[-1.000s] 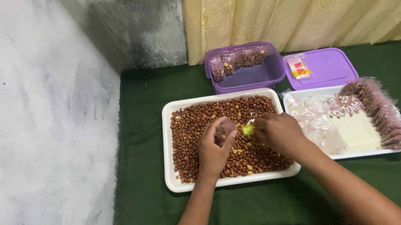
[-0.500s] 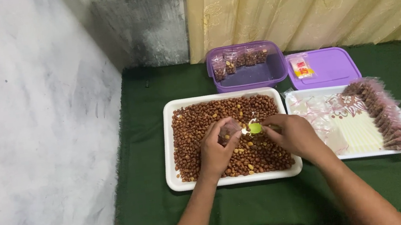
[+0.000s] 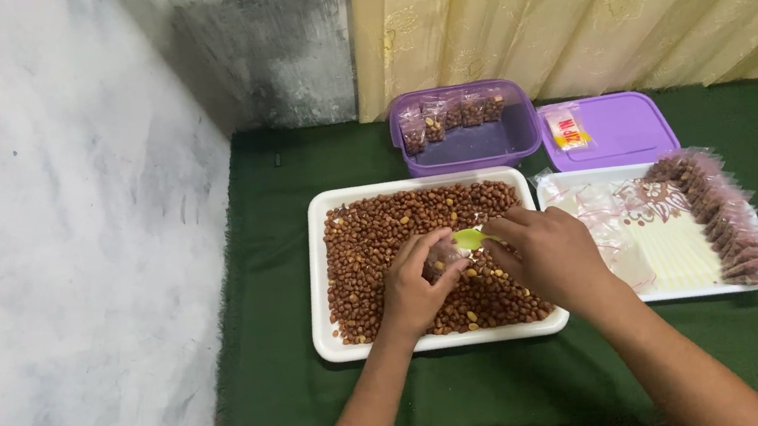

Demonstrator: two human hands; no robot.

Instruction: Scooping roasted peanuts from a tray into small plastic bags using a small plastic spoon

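Green cloth covers the low table set against a mottled grey wall and a pale yellow curtain, and on it the work sits over a white tray full of brown peanuts. Compared with a second ago, the small yellow-green scoop has come up off the nuts and now meets the mouth of a little clear bag, so a portion looks to be going in. That bag lies just under the scoop's tip, pinched open in the curled fingers of the left hand, which rests on the peanuts near the tray's middle. The right hand grips the scoop's handle between fingertips and thumb, and the two hands nearly touch. Just to the right stands a second white tray with loose clear bags and a row of filled packets along its far side. Behind both trays are a purple box with a few filled packets inside and its purple lid beside it
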